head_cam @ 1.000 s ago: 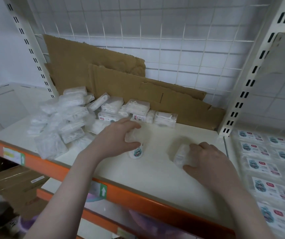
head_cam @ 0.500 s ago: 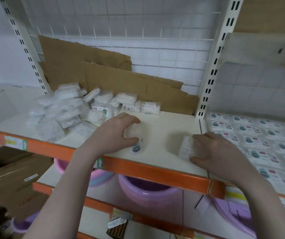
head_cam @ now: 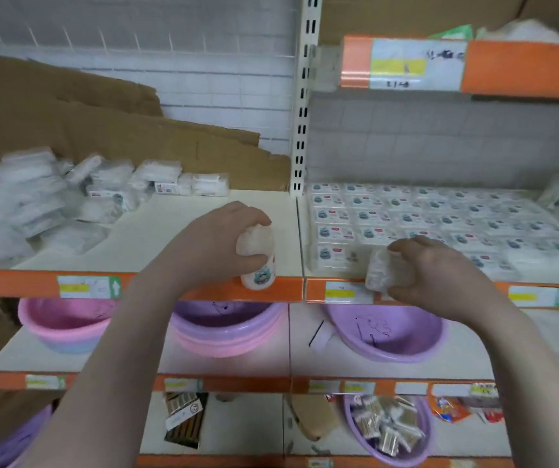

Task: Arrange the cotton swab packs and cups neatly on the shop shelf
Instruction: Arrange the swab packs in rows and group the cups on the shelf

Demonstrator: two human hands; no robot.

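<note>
Holding a cotton swab cup [head_cam: 258, 256] in the left hand [head_cam: 219, 243], fingers wrapped round it above the shelf [head_cam: 156, 231] edge; right hand [head_cam: 435, 268] clutches what looks like a swab pack [head_cam: 379, 270] by the tidy rows [head_cam: 406, 217]. Risk: bumping those rows, or dropping the cup off the lip.

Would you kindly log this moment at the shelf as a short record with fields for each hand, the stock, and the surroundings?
left hand: left hand grips a cotton swab cup at the shelf front edge
right hand: right hand grips a cotton swab pack
loose stock: untidy heap of packs at the shelf's left
arranged stock: flat rows of labelled packs on the right bay
behind: cardboard sheets
below: plastic basins
</note>
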